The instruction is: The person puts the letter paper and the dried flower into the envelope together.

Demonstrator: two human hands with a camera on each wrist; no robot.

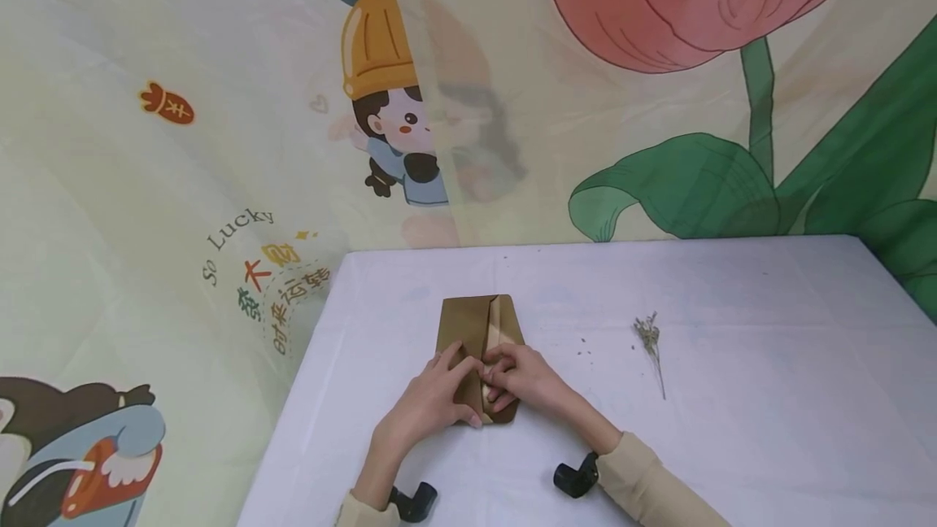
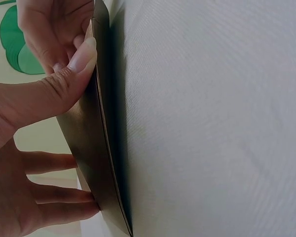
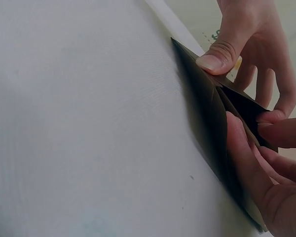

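A brown folded paper envelope (image 1: 463, 320) lies on the white-covered table, its lengthwise seam parted and a paler inside showing. My left hand (image 1: 432, 397) rests on its left half with the fingers spread; in the left wrist view, the thumb presses near the edge of the envelope (image 2: 91, 133). On the other side, my right hand (image 1: 529, 378) pinches the loose flap near the seam. The right wrist view shows the right thumb (image 3: 239, 143) tucked into the opening of the envelope (image 3: 202, 98), close to the left index fingertip.
To the right on the tablecloth (image 1: 769, 348) lies a small sprig of dried flowers (image 1: 648, 336), stem toward me. A few tiny dark crumbs (image 1: 583, 341) are scattered between it and the envelope. A printed cloth backdrop (image 1: 505, 47) hangs behind the table.
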